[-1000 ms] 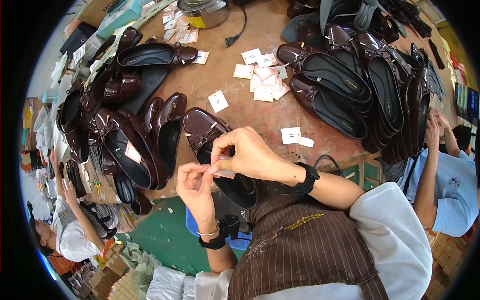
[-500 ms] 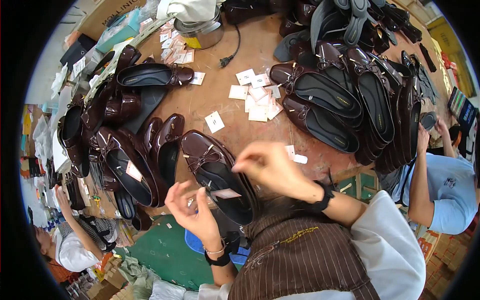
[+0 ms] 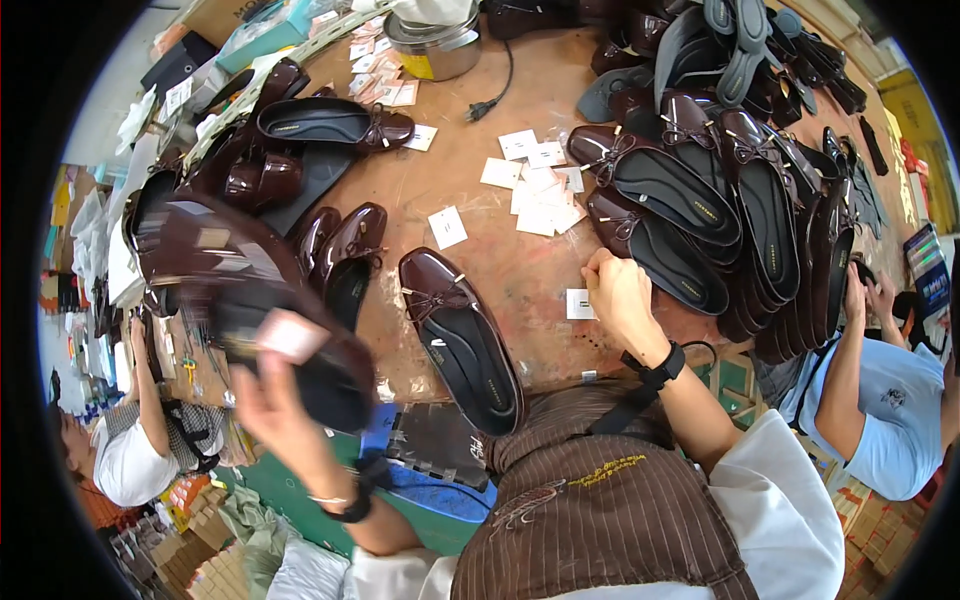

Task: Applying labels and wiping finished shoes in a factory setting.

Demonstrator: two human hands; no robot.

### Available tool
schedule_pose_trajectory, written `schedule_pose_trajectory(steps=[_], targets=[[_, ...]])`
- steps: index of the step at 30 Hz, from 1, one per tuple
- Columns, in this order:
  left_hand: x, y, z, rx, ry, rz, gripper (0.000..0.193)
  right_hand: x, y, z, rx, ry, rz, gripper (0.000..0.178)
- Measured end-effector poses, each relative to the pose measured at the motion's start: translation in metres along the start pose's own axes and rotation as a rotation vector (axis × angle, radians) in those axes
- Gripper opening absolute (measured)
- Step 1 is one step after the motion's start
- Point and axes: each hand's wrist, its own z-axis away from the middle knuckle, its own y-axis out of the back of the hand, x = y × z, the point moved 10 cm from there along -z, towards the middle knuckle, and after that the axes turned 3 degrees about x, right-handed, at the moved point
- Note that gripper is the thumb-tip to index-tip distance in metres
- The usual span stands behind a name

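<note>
My left hand [image 3: 268, 405], partly smeared by motion, grips the heel end of a dark burgundy patent flat [image 3: 330, 385] over the left pile. A pale card tag [image 3: 291, 337] lies at its opening, by my fingertips. In front of me, at the table's near edge, rests a similar bow-trimmed flat [image 3: 462, 340] with a black insole. To its right, my right hand [image 3: 622, 298] is closed on the tabletop, fingers curled under; what they hold, if anything, is hidden. Beside its knuckles lies a small white card tag [image 3: 578, 304].
Burgundy flats [image 3: 335, 130] crowd the left side. More flats [image 3: 670, 190] are stacked at right. Loose card tags [image 3: 540, 195] lie mid-table, near a round metal tin [image 3: 435, 45] and a plug with cord [image 3: 483, 110]. A person in light blue [image 3: 880, 375] works at the right.
My left hand has moved left with a tagged flat, leaving another flat in front of me. My right hand has moved right, from above the shoe down to the table, and its fingers have curled.
</note>
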Motion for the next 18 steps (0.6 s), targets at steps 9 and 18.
schedule_pose_trajectory(steps=[9, 18], targets=[[-0.059, 0.05, -0.217, -0.197, -0.216, -0.953, 0.045, -0.012, 0.009, -0.021, 0.016, 0.058, -0.039, 0.025], [0.04, -0.037, 0.03, -0.155, -0.343, -0.348, 0.02, -0.035, -0.001, -0.038, -0.079, 0.109, 0.096, 0.015]])
